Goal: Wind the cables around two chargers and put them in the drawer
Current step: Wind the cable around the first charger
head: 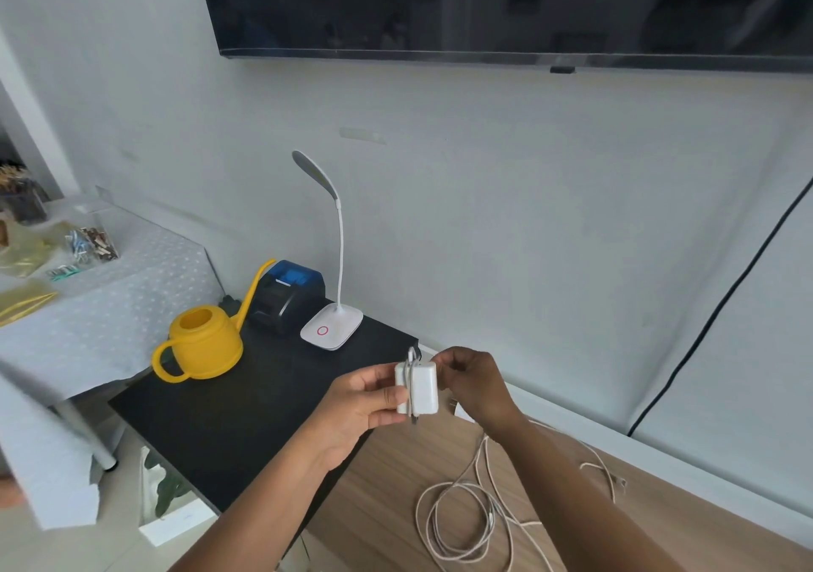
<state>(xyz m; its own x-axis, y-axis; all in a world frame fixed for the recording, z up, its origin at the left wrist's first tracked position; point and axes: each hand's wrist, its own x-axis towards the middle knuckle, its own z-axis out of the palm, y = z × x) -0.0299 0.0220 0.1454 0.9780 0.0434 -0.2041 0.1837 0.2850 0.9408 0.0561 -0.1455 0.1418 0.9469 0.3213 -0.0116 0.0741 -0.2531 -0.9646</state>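
A white square charger (pixel 421 389) is held up in the air above the join of the black and wooden surfaces. My left hand (pixel 360 404) grips its left side. A white cable runs in one turn across the charger's face. My right hand (pixel 473 384) is at the charger's right edge with its fingers curled, pinching the cable there. The remaining cable (pixel 466 523) lies in loose loops on the wooden top below my right arm, its plug end (pixel 618 480) to the right. A second charger and the drawer are not visible.
A yellow watering can (pixel 202 342), a black and blue printer (pixel 286 296) and a white desk lamp (pixel 332 329) stand on the black surface (pixel 220 422). A cloth-covered table (pixel 110 303) with small items sits left. A black cable (pixel 712 320) hangs on the wall at right.
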